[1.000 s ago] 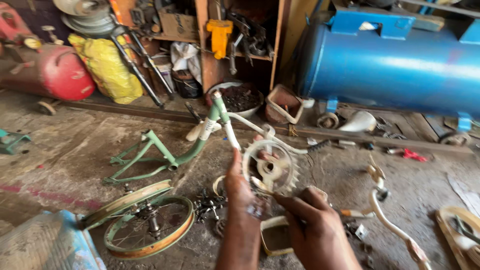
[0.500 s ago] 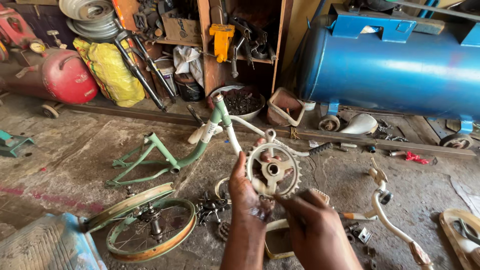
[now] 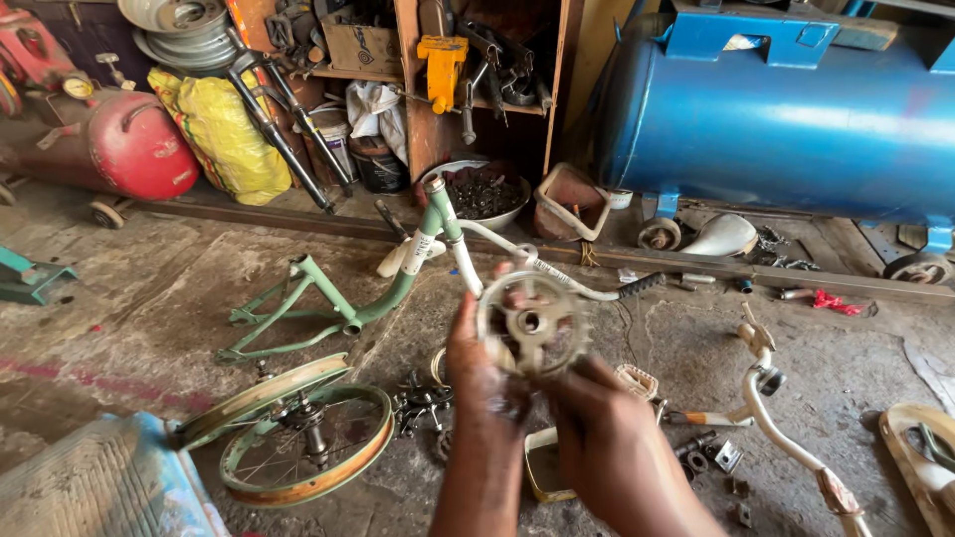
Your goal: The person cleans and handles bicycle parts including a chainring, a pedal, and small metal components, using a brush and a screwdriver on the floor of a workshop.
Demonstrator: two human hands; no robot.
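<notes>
My left hand (image 3: 476, 373) holds up a round toothed chainring (image 3: 530, 323) by its left edge, at the centre of the head view. My right hand (image 3: 607, 438) sits just below and to the right, fingertips touching the chainring's lower rim. Behind the hands, a pale green bicycle frame (image 3: 328, 303) with white handlebars (image 3: 557, 273) lies on the concrete floor. A green-rimmed wheel (image 3: 298, 438) lies flat to the lower left.
A big blue tank (image 3: 796, 119) on wheels stands at the back right, a red tank (image 3: 129, 144) and yellow sack (image 3: 224, 129) at the back left. A wooden shelf (image 3: 468, 70) holds tools. A white handlebar piece (image 3: 786, 438) and small parts lie on the right.
Both hands have lifted the chainring higher and a little toward me; it now faces the camera more squarely. The view has tilted slightly down.
</notes>
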